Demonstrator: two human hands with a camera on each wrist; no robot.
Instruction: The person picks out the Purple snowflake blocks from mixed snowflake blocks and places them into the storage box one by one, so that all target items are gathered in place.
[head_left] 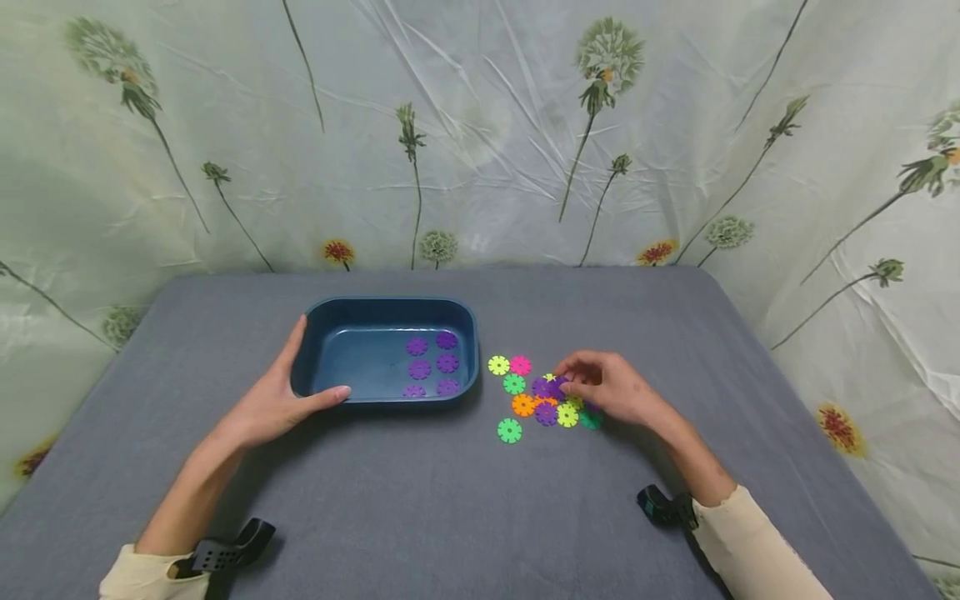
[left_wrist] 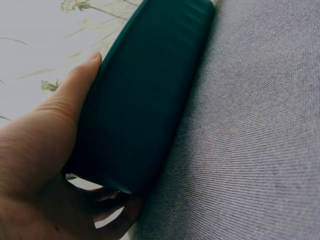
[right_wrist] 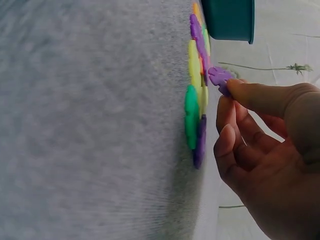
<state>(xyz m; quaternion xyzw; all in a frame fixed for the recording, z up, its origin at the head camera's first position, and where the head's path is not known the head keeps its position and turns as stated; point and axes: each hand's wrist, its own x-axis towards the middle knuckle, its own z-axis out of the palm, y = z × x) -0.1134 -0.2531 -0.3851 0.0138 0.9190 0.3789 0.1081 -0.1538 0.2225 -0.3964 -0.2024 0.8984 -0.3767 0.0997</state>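
Note:
My left hand (head_left: 279, 406) holds the left end of a dark blue plastic basin (head_left: 352, 354), its thumb along the near rim and its fingers around the end wall. Several purple snowflake discs (head_left: 420, 368) lie in two columns in the basin's right half. Between thumb and fingertips, my right hand (head_left: 613, 390) pinches a purple snowflake disc (right_wrist: 221, 79), raised just off a loose pile. In that pile are orange (head_left: 523, 405), yellow (head_left: 567, 415), green (right_wrist: 191, 117) and purple discs (head_left: 546, 414), some overlapping, partly hidden beneath the right hand.
Left of the pile lie single discs: a yellow one (head_left: 498, 365), a pink one (head_left: 521, 366) and green ones (head_left: 509, 431). A grey cloth (head_left: 450, 508) covers the table. Behind it hangs a curtain (head_left: 495, 150) printed with dandelions.

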